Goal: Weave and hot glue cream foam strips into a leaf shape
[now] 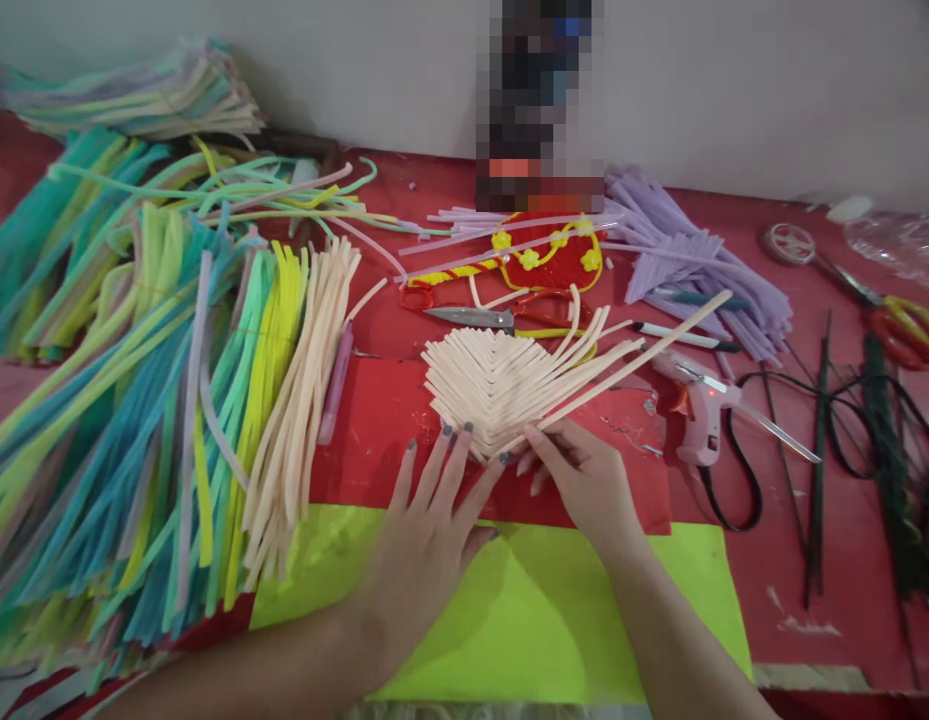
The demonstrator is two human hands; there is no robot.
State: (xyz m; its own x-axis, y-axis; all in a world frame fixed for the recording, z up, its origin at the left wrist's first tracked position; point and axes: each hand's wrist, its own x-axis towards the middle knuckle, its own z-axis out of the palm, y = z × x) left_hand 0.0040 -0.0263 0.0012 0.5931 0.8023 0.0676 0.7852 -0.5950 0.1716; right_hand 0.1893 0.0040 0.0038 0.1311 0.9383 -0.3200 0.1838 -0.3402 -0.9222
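Observation:
Cream pipe cleaners lie side by side in a leaf-shaped piece with a V pattern down its middle; its left edge is trimmed and loose ends stick out to the upper right. My left hand rests on its lower edge with fingers spread. At the lower right edge, my right hand pinches the near end of a long cream pipe cleaner, which slants up and away. Red sheet lies beneath the piece, with a yellow-green sheet nearer me. Scissors lie just behind the piece.
Bundles of coloured pipe cleaners fill the left side. Purple ones lie at the back right. A pink glue gun with a black cord stands right, near dark green stems and red-yellow scissors. A blurred-out patch covers the back.

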